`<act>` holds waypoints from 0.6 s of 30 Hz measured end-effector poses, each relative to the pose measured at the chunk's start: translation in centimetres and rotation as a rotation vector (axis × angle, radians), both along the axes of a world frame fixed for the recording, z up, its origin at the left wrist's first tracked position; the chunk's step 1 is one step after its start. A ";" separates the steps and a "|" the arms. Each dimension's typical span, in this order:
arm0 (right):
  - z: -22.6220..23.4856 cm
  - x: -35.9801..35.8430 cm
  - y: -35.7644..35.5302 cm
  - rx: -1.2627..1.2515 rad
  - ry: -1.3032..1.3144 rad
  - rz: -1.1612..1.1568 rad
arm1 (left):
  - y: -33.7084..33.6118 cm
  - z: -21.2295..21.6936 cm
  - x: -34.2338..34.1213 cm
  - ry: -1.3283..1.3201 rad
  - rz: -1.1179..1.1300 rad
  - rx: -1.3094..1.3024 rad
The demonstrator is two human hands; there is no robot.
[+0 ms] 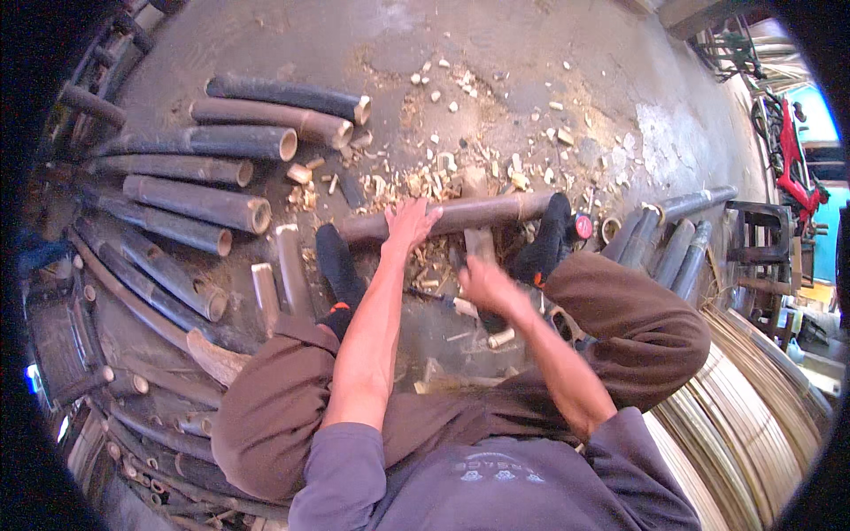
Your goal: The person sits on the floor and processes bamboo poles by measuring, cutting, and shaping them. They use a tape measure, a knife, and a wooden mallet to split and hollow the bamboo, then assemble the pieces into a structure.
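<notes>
Bamboo pole pinned across the floor, blade hand beside it.

I saw the left hand [409,221] spread flat on the bamboo pole [460,215], which lay between both socked feet; the right hand [482,285] gripped a dark-handled tool [474,252], amid wood chips [425,177].

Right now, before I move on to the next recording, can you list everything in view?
bamboo pole: one, brown, lying across the floor under the left hand
cut bamboo sections: about ten or more, dark, stacked at left
short bamboo offcuts: a few, pale-ended, beside the left foot
wood chips: many, pale, scattered on the concrete floor beyond the pole
bamboo poles: several, grey, leaning at right
split bamboo strips: a large bundle, tan, lower right
red machine: one, far right, details unclear
black socks: two, on the feet either side of the pole
left hand: flat on the pole
right hand: closed grip on a tool, mostly hidden
</notes>
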State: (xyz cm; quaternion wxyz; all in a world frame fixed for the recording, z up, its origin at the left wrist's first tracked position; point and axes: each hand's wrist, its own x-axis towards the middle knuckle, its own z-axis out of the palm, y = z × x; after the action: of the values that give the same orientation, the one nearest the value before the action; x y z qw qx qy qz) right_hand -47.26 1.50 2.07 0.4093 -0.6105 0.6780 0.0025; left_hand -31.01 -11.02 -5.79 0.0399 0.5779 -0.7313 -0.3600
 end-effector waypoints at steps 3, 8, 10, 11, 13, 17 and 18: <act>4.6 2.1 2.6 -0.036 -0.016 -0.197 | -1.1 -1.5 2.7 0.074 0.036 0.088; 5.8 2.5 5.4 -0.226 -0.150 -0.254 | -8.8 6.1 11.1 -0.044 -0.080 0.007; 5.7 3.0 5.6 -0.162 -0.207 -0.278 | -13.1 13.2 15.9 -0.179 -0.106 -0.196; 6.6 3.8 5.5 -0.156 -0.239 -0.273 | -14.4 16.7 18.8 -0.325 -0.091 -0.280; 4.8 3.8 5.7 -0.140 -0.255 -0.301 | -14.4 23.6 22.7 -0.375 -0.146 -0.579; 3.0 4.2 5.7 -0.113 -0.312 -0.270 | -7.9 28.3 29.4 -0.182 -0.104 -0.604; 1.3 3.3 5.9 -0.150 -0.309 -0.262 | -5.7 27.7 30.1 -0.162 -0.056 -0.476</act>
State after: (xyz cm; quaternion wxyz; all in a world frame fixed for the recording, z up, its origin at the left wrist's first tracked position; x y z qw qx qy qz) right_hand -43.98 7.38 3.33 0.4589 -0.5389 0.6791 -0.1949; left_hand -0.87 -16.73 21.87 0.1061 0.5587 -0.8120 -0.1312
